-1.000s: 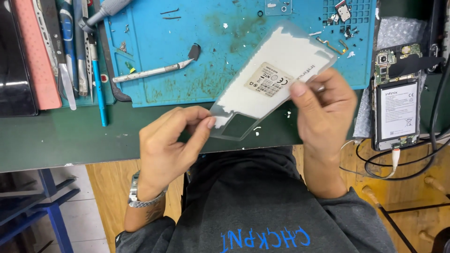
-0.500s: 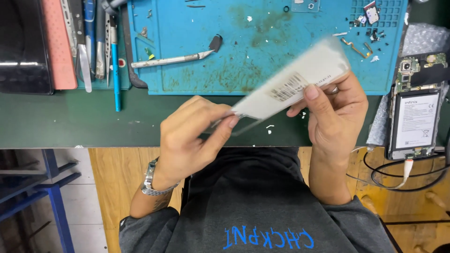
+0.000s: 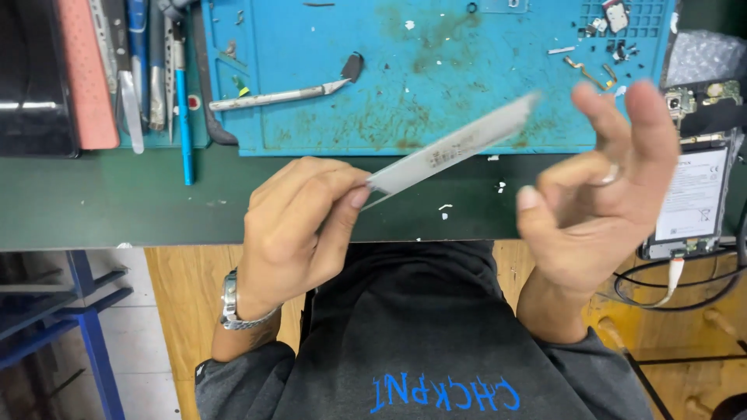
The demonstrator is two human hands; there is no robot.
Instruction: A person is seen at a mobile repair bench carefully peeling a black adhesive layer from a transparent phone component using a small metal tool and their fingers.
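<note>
The left hand [image 3: 299, 225] pinches the lower end of a thin grey-white panel [image 3: 451, 152], seen almost edge-on above the blue mat [image 3: 436, 85]; its label is too blurred to make out; the right hand [image 3: 599, 194] is open, just beside the panel, not touching; right of the mat lies an opened phone [image 3: 692, 194] with a white rectangular label, partly hidden by the right hand.

Phone repair workshop. Dark green counter [image 3: 117, 202] carries a stained blue repair mat [image 3: 436, 70] with small loose parts and screws in its grid corner [image 3: 615, 31]. Metal scalpel [image 3: 284, 93] lies on the mat. Row of hand tools at left: tweezers, blue pen-like tool [image 3: 184, 101]. Opened phone [image 3: 692, 194] with exposed battery and board at right, cable [image 3: 677, 280] attached.
</note>
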